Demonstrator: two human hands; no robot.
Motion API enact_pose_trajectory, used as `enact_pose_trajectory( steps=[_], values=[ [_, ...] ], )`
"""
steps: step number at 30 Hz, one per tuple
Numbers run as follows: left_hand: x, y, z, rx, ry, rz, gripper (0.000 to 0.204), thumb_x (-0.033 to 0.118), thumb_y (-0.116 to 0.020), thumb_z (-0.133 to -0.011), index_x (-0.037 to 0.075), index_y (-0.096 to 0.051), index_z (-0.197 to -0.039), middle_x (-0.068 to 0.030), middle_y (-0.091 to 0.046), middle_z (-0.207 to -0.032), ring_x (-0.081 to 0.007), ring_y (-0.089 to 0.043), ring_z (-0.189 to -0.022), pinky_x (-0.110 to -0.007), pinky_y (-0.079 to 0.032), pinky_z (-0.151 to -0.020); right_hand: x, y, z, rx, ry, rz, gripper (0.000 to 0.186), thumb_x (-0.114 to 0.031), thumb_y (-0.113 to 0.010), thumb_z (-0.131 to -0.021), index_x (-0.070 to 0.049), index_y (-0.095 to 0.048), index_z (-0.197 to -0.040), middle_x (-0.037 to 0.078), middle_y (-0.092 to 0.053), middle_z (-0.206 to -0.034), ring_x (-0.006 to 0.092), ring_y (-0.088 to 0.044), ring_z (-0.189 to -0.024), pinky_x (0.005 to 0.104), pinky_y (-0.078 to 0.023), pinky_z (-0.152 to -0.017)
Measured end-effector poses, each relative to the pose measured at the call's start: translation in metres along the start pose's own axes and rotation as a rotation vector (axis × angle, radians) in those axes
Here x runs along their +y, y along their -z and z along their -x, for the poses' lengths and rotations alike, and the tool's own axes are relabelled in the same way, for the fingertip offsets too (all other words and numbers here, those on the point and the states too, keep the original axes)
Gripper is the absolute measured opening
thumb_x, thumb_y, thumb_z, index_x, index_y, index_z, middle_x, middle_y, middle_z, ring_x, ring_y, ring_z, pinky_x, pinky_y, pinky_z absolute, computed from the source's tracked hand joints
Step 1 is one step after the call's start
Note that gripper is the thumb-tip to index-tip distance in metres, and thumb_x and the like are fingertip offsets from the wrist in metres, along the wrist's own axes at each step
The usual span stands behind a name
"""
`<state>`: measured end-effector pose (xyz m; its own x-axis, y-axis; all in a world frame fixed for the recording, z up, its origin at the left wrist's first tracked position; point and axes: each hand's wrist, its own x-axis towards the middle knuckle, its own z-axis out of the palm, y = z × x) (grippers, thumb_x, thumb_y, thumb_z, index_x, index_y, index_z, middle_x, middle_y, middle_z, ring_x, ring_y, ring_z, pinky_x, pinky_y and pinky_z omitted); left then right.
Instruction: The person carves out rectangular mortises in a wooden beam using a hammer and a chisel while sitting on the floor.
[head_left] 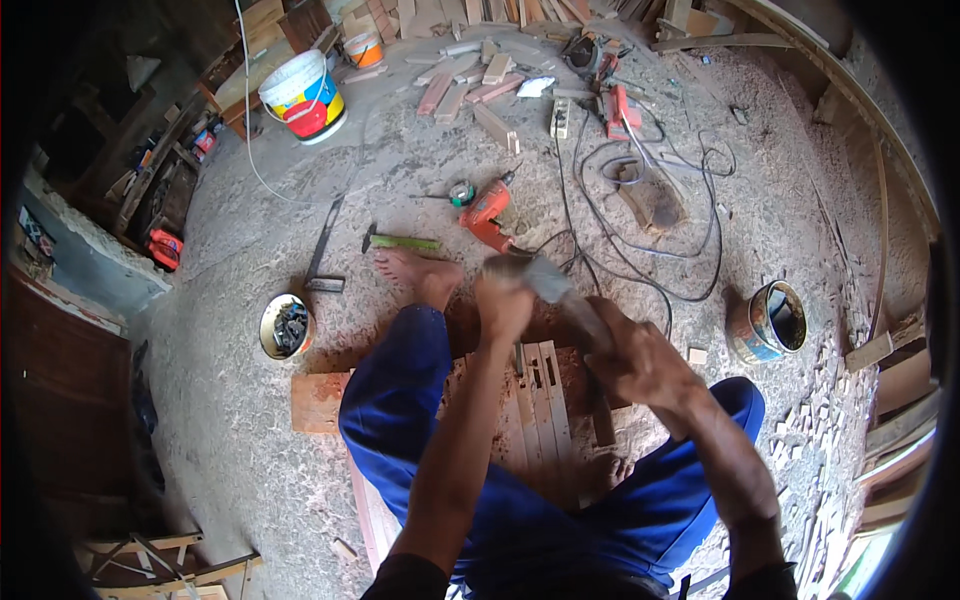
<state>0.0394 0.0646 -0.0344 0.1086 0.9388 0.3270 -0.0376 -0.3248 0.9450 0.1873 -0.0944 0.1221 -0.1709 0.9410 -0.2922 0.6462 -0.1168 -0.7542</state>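
In the head view, the left hand (504,308) is closed around a blurred tool (503,267), and the right hand (648,362) is clamped on the handle of a hammer (547,280), whose head is just beside the left hand. Slotted wooden strips (542,410) lie side by side between the legs (395,378).

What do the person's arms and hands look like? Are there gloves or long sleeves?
No gloves: the left hand and right hand are bare. The dark sleeves stop around the elbows, so the forearms are bare too. No watch shows; blur hides finger details.
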Motion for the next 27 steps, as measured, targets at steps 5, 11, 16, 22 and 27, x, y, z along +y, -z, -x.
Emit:
enact_pose_trajectory(
  steps=[5,11,16,22,27],
  values=[
    [-0.060,-0.016,-0.056,0.049,0.442,0.002,0.009,0.007,-0.069,-0.079,-0.002,-0.068,-0.076,-0.0046,-0.065,-0.064,-0.0155,-0.060,-0.057,-0.034,-0.046,-0.054,0.072,-0.057,0.026,0.292,-0.203,-0.453,0.061,-0.013,-0.069,-0.084,0.001,-0.044,-0.138,0.019,-0.067,-0.114,0.0265,-0.066,-0.103,0.0389,-0.053,-0.091],
    [-0.073,-0.014,-0.064,0.019,0.644,0.148,0.015,0.006,-0.068,-0.078,0.002,-0.061,-0.066,-0.0031,-0.053,-0.054,-0.0151,-0.046,-0.038,-0.035,-0.033,-0.036,0.103,-0.079,0.041,0.335,-0.355,-0.704,0.066,-0.010,-0.072,-0.081,0.000,-0.045,-0.140,0.011,-0.066,-0.103,0.0170,-0.063,-0.089,0.0322,-0.053,-0.076],
    [-0.049,-0.020,-0.062,0.028,0.666,0.082,0.015,0.012,-0.071,-0.082,0.003,-0.064,-0.073,-0.0028,-0.054,-0.054,-0.0136,-0.047,-0.038,-0.032,-0.034,-0.036,0.100,-0.074,0.065,0.327,-0.425,-0.590,0.067,-0.005,-0.070,-0.083,-0.002,-0.042,-0.143,0.008,-0.066,-0.088,0.0147,-0.062,-0.069,0.0292,-0.051,-0.059],
    [-0.121,0.007,-0.086,-0.090,1.038,0.107,0.018,0.021,-0.069,-0.084,0.015,-0.056,-0.074,0.0034,-0.047,-0.057,-0.0105,-0.041,-0.042,-0.032,-0.035,-0.041,0.109,-0.088,0.054,0.208,-0.401,-0.259,0.061,-0.012,-0.069,-0.086,-0.007,-0.046,-0.142,0.015,-0.069,-0.091,0.0240,-0.069,-0.074,0.0366,-0.055,-0.068],
    [0.000,0.008,-0.099,-0.265,0.693,0.165,0.019,0.019,-0.077,-0.084,0.009,-0.062,-0.078,-0.0006,-0.055,-0.060,-0.0107,-0.050,-0.047,-0.026,-0.039,-0.043,0.146,-0.123,0.054,0.094,0.177,0.225,0.075,-0.016,-0.075,-0.077,-0.011,-0.042,-0.144,0.018,-0.069,-0.093,0.0289,-0.069,-0.063,0.0390,-0.058,-0.057]
  ],
)
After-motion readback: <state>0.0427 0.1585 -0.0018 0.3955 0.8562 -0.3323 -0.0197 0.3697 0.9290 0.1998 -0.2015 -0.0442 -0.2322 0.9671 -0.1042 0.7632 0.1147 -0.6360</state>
